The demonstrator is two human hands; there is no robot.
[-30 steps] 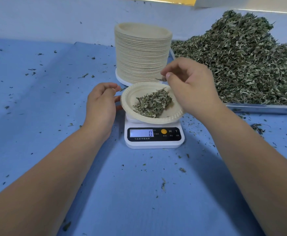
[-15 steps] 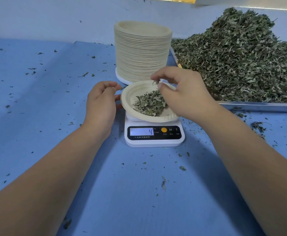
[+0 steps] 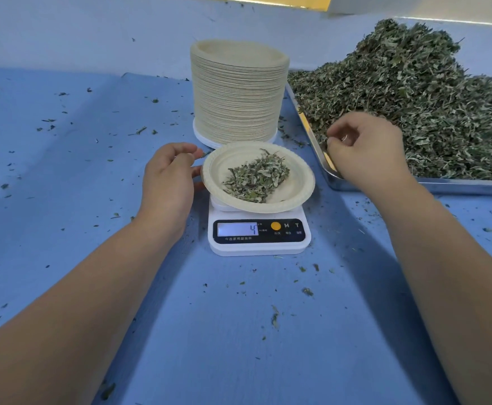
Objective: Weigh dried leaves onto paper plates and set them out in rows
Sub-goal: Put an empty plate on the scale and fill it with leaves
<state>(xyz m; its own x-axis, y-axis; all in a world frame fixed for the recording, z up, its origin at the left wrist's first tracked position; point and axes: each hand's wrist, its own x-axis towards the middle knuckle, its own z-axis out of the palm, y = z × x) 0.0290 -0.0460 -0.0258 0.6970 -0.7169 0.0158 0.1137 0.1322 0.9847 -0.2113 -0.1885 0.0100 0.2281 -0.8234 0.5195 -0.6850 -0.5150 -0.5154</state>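
A cream paper plate [image 3: 294, 197] sits on a small white digital scale [image 3: 258, 238] whose display reads 4. A small heap of dried leaves [image 3: 256, 179] lies in the plate. My left hand [image 3: 169, 179] rests beside the plate's left rim, fingertips at its edge, curled. My right hand [image 3: 364, 153] hovers over the near left corner of the metal tray [image 3: 458, 187], fingers pinched together above the big pile of dried leaves [image 3: 414, 97]; whether it holds any leaves is not visible.
A tall stack of paper plates [image 3: 239, 95] stands just behind the scale. Leaf crumbs are scattered over the blue table cover [image 3: 63, 171]. A blue wall rises at the back.
My right hand has left the plate on the scale and moved right to the tray's leaf pile. The scale reading went from 0 to 4. My left hand stayed by the rim.
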